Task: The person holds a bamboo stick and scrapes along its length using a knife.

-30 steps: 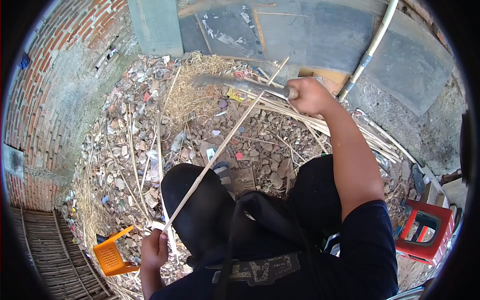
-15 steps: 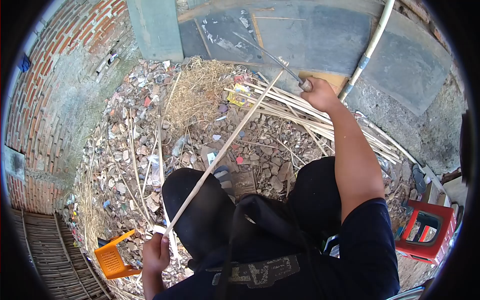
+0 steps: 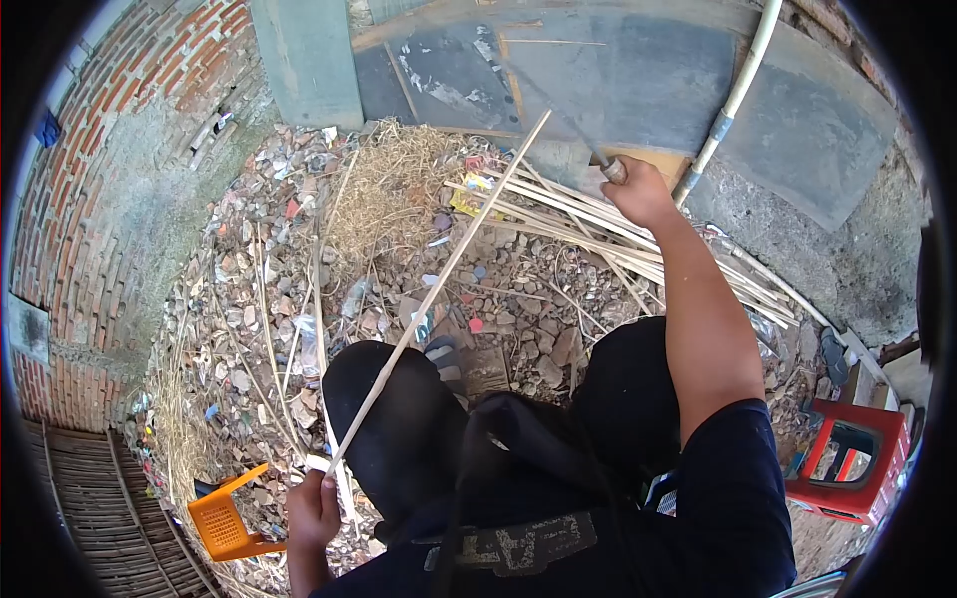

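Observation:
My left hand (image 3: 313,510), low on the left, is closed around the near end of a long pale bamboo strip (image 3: 431,297). The strip slants up across my left knee to the upper middle. My right hand (image 3: 643,194) grips the handle of a long-bladed knife (image 3: 615,171) at the upper right. Its blade is smeared by motion and points up and left, close to the strip's far end; I cannot tell whether they touch. Under my right hand lies a bundle of cut bamboo strips (image 3: 593,229) on the ground.
Rubble (image 3: 244,329) covers the ground, with a heap of dry shavings (image 3: 384,189) on it. An orange plastic stool (image 3: 224,523) lies at lower left, and a red stool (image 3: 892,468) is at right. A brick wall (image 3: 90,209) and grey panels (image 3: 668,70) bound the space; a pole (image 3: 733,110) leans there.
The strip's far end has shifted slightly up and left, and the frayed bit at its tip no longer shows. The knife blade, sharp before, is now blurred. Both hands keep their grip.

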Demonstrator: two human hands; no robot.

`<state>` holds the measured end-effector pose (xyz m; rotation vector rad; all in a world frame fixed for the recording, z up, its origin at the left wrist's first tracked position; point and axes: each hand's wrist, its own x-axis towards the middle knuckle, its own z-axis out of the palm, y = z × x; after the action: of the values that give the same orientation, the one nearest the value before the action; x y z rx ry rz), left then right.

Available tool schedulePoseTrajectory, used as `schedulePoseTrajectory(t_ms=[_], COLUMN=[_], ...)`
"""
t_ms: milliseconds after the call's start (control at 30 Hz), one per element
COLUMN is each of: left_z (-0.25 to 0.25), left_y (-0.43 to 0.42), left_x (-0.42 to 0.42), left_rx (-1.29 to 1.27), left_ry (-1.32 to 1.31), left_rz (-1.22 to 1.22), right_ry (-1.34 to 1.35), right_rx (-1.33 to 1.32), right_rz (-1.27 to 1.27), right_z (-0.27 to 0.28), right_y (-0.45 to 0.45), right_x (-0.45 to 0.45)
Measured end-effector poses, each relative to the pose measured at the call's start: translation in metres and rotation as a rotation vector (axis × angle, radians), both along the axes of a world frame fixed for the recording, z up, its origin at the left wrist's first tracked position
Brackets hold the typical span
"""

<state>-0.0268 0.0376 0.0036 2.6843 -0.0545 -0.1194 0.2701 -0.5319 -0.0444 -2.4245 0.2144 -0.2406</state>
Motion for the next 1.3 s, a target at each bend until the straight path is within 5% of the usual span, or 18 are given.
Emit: schedulePoseTrajectory(t_ms=[267, 367, 567, 667, 800, 1000, 1033, 1133, 1300], left_z=[-0.001, 0.003, -0.005, -0.01, 0.0, -0.001, -0.001, 0.001, 0.006], left_y=[-0.011, -0.032, -0.059, -0.061, -0.062, -0.052, -0.054, -0.054, -0.053], left_x=[0.006, 0.008, 0.022, 0.02, 0.024, 0.027, 0.026, 0.028, 0.032], left_rx=[-0.061, -0.037, 0.077, 0.146, 0.105, -0.029, -0.042, -0.033, -0.097], left_ry=[0.041, 0.025, -0.028, -0.064, 0.008, 0.045, 0.049, 0.054, 0.095], left_rz=[-0.005, -0.004, 0.045, 0.065, 0.07, 0.033, 0.049, 0.06, 0.038], right_ry=[-0.114, -0.053, 0.052, 0.25, 0.057, 0.123, -0.006, 0.154, 0.026], right_rx=[0.072, 0.14, -0.287, -0.113, -0.214, -0.178, -0.087, -0.069, -0.196], right_rz=[0.037, 0.286, 0.739, 0.685, 0.504, 0.689, 0.631, 0.428, 0.777], right_z=[0.032, 0.033, 0.046, 0.027, 0.012, 0.025, 0.011, 0.017, 0.026], right_y=[0.043, 0.057, 0.112, 0.103, 0.099, 0.105, 0.102, 0.094, 0.112], right_x=[-0.008, -0.014, -0.033, -0.015, -0.012, -0.02, -0.012, -0.006, -0.029])
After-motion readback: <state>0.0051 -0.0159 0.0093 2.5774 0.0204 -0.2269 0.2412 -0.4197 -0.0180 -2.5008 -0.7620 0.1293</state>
